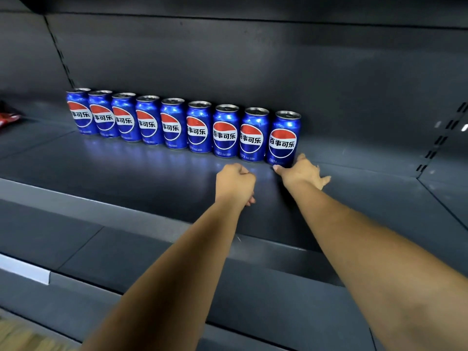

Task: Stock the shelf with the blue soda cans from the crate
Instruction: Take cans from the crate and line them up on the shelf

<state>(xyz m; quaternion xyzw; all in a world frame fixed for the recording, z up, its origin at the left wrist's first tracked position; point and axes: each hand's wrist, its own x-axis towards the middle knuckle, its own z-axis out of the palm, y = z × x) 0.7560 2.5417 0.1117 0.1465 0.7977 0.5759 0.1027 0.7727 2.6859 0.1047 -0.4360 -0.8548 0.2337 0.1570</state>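
Near edge: lower shelf tier (106,252) w/ a white label strip (24,269) on its front lip at far left.

Above it, both forearms reach in over the front edge of the shelf (126,171) that carries the cans.

Left hand (235,182): fingers curled under into a loose fist, nothing in it, knuckles toward the cans, sitting just short of the row, approx. in front of the 2nd & 3rd cans from the right. Not touching any can as far as I can tell.

Right hand (301,171): thumb tip at the base of the end can (285,138), index finger along that can's right side at the bottom; other fingers bent down toward the shelf deck. Looks like a light pinch low on the can; can stands upright on the shelf.

Farther back: row of blue soda cans (162,121), nine in front, all upright, labels facing out, side by side along the shelf's back edge against the rear panel, running from the left corner to abt. mid-shelf. A further can top peeks out behind the leftmost one.

Far left edge: a red packet (7,119), partly cut off.
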